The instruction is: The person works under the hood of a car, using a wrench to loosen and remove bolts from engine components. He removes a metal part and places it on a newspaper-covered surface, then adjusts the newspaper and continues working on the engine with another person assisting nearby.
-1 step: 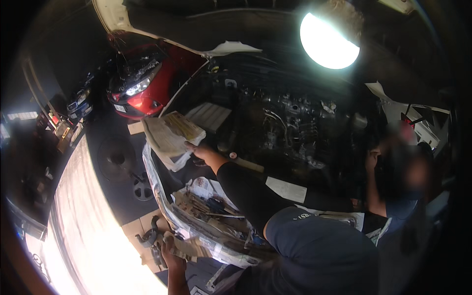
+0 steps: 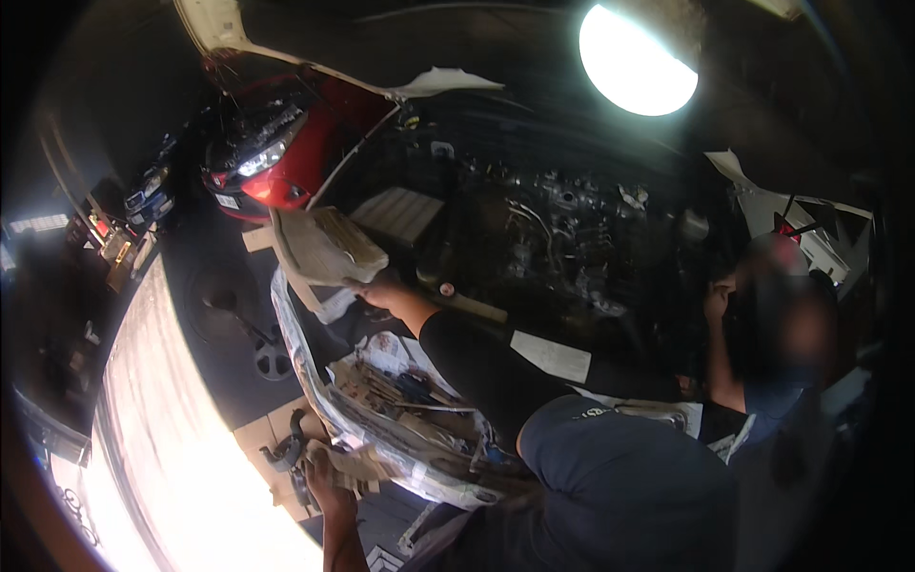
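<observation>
My right hand [image 2: 381,291], at the end of a black sleeve, grips the edge of a flat tan package [image 2: 334,246]. The package looks wrapped in clear plastic and is held above the left front corner of an open engine bay [image 2: 562,243]. Low on the left, my left hand [image 2: 326,481] is closed around something I cannot make out. A tan, cardboard-like piece [image 2: 357,465] lies against that hand. Beside it is a curved dark hose-like part [image 2: 286,446], over a sheet of cardboard [image 2: 255,440]. Several tools [image 2: 396,386] lie in the paper-lined front of the car.
A co-worker's hand [image 2: 721,297] rests at the right side of the engine bay. A bright round lamp [image 2: 637,62] hangs above it. A red car [image 2: 286,172] stands far left. A pale glaring panel [image 2: 172,410] fills the lower left. White paper [image 2: 551,356] lies on the front edge.
The package in my right hand has tipped a little, showing its upper face at a flatter angle. My left hand has shifted slightly left. The whole view has moved a little.
</observation>
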The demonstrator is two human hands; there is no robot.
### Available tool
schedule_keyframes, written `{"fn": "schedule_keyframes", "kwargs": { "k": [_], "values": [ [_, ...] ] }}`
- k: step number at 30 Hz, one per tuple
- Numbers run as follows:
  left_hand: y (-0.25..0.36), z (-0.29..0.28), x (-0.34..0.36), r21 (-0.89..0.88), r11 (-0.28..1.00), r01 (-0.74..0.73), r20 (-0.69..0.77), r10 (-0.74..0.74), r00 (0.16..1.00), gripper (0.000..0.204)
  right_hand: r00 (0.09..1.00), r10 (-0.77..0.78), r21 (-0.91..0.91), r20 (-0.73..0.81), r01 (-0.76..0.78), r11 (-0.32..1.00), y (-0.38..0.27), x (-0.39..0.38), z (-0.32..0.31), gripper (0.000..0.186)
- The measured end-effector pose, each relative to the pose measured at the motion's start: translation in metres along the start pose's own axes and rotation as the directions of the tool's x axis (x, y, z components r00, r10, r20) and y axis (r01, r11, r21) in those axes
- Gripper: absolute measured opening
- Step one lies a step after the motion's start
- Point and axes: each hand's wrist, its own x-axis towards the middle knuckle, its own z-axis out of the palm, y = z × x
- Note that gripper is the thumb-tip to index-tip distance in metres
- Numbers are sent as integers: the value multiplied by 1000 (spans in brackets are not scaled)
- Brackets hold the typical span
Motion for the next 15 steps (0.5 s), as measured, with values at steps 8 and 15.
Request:
{"fn": "schedule_keyframes", "kwargs": {
  "k": [8,15],
  "values": [
    [-13,93,14,238,951,-196,267,130,955,48,958,-271,257,92,240,936,164,-223,92,74],
    [18,189,-39,187,903,-388,671,171,721,42,894,-169,-2,-414,184,983,243,-296,-66,41]
  ]
}}
